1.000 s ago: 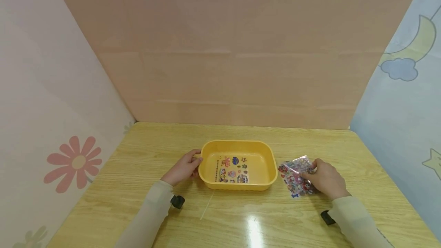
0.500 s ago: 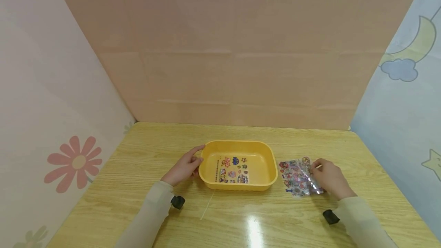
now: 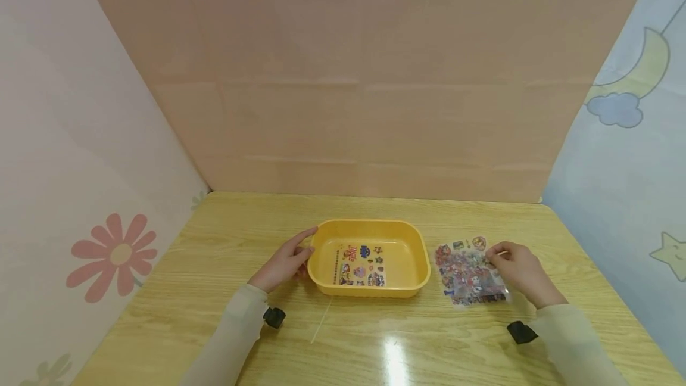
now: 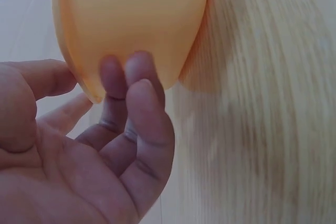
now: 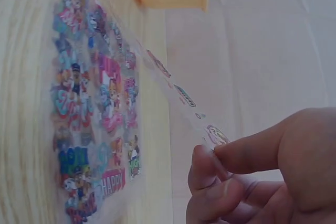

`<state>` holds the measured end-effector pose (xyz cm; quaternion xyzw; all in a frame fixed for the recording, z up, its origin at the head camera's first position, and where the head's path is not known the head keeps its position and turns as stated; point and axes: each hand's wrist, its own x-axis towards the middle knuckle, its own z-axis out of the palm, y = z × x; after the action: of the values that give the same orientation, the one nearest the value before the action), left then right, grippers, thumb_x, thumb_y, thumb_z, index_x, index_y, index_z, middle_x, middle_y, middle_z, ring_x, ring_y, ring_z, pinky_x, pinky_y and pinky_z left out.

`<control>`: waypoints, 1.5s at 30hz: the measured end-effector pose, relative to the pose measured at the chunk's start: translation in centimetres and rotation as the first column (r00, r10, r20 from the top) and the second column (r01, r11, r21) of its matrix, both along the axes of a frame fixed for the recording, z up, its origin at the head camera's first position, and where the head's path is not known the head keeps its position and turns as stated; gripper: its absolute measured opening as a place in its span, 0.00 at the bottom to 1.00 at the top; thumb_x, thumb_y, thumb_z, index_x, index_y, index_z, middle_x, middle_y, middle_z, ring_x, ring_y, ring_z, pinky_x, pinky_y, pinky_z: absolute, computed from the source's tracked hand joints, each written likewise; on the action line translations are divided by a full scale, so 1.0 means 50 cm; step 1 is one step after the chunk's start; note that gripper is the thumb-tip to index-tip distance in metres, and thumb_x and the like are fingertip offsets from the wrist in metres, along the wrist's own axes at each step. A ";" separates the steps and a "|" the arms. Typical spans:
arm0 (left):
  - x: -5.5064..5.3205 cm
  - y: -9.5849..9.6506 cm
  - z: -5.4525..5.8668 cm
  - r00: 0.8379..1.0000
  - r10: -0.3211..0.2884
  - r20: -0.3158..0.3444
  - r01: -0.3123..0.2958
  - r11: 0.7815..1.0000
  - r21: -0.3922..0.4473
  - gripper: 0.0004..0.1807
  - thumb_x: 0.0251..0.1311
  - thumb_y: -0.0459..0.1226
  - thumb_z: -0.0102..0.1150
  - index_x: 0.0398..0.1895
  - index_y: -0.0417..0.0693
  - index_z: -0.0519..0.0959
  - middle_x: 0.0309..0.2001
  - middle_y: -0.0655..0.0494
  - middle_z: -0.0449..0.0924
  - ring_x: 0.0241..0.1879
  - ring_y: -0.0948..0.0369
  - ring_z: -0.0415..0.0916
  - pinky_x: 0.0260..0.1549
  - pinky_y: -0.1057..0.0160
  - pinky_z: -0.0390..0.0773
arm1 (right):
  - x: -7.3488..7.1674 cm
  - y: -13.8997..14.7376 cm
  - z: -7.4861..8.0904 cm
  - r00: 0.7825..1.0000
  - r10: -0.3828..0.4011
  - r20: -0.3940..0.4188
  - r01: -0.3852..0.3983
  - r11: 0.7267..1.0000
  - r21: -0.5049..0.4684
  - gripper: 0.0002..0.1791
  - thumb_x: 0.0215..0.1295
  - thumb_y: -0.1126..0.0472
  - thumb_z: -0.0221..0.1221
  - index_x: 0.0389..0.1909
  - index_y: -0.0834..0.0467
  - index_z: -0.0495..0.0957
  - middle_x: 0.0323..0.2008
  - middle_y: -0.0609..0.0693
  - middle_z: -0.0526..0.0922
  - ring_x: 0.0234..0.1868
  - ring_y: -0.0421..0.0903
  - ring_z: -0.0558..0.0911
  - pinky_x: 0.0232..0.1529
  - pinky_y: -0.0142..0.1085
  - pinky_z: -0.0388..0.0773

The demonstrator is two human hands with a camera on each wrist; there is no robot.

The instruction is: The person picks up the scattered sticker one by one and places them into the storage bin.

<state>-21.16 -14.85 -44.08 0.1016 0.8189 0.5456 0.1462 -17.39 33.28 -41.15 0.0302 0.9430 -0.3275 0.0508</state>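
Observation:
My left hand (image 3: 283, 261) holds the left end of a yellow plastic basin (image 3: 408, 262). In the left wrist view its thumb is at the rim and several curled fingers lie against the outer wall (image 4: 142, 14). Inside the basin lies a clear sticker sheet (image 3: 360, 268) with small cartoon prints. To the right of the basin, my right hand (image 3: 522, 270) pinches the edge of another clear sticker sheet (image 5: 181, 95) between thumb and fingers. That sheet slants up from more printed sticker sheets (image 5: 100, 108) lying flat on the table.
The wooden table (image 3: 241, 213) has a tan paper wall (image 3: 354, 106) behind it and printed walls at both sides. A thin pale line (image 3: 321, 320) runs over the table in front of the basin. Black bands (image 3: 274, 317) are worn at both wrists.
My right hand has shifted its hold on the sheets and drawn slightly right, with one sheet's edge now separated from those beneath. The left index finger has straightened along the rim; the basin stays put.

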 end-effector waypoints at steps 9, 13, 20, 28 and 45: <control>-0.001 -0.002 -0.004 1.000 0.027 0.009 -0.027 1.000 -0.017 0.29 0.76 0.42 0.50 0.78 0.61 0.60 0.43 0.44 0.76 0.33 0.52 0.78 0.28 0.60 0.73 | 0.000 0.001 0.015 1.000 -0.016 0.020 0.017 0.998 -0.062 0.23 0.80 0.54 0.44 0.56 0.72 0.72 0.45 0.64 0.83 0.44 0.58 0.82 0.41 0.51 0.77; 0.001 -0.001 -0.002 1.000 0.023 0.010 -0.023 1.000 -0.015 0.29 0.76 0.42 0.49 0.78 0.59 0.59 0.45 0.43 0.77 0.34 0.53 0.79 0.29 0.60 0.73 | 0.002 0.004 0.018 0.999 -0.011 0.033 0.014 0.995 -0.098 0.25 0.81 0.53 0.43 0.57 0.72 0.72 0.46 0.64 0.82 0.42 0.54 0.80 0.37 0.45 0.76; 0.004 0.001 0.001 0.999 0.024 0.021 -0.024 1.000 -0.003 0.29 0.77 0.41 0.48 0.78 0.59 0.59 0.48 0.40 0.77 0.35 0.55 0.82 0.31 0.58 0.77 | 0.006 0.008 0.027 0.998 -0.038 0.044 0.045 0.983 -0.176 0.26 0.81 0.52 0.42 0.60 0.71 0.70 0.47 0.61 0.82 0.35 0.47 0.76 0.28 0.39 0.72; 0.004 0.001 0.001 0.999 0.042 0.031 -0.041 0.999 -0.033 0.28 0.77 0.43 0.48 0.78 0.63 0.60 0.44 0.45 0.78 0.33 0.52 0.80 0.27 0.61 0.75 | 0.006 0.005 0.050 0.997 -0.060 0.040 0.068 0.970 -0.234 0.29 0.81 0.48 0.43 0.63 0.71 0.67 0.45 0.55 0.82 0.27 0.44 0.71 0.24 0.38 0.69; 0.006 0.003 0.007 0.999 0.029 0.025 -0.029 0.999 -0.013 0.28 0.78 0.43 0.46 0.78 0.61 0.59 0.39 0.46 0.77 0.32 0.50 0.79 0.26 0.59 0.74 | -0.003 -0.034 0.081 1.000 -0.002 0.016 0.007 0.942 -0.336 0.27 0.81 0.51 0.46 0.66 0.70 0.65 0.42 0.51 0.81 0.19 0.41 0.64 0.21 0.38 0.65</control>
<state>-20.87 -14.72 -43.72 0.0819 0.8219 0.5437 0.1491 -17.54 31.59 -37.11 0.0260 0.8729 -0.4832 0.0619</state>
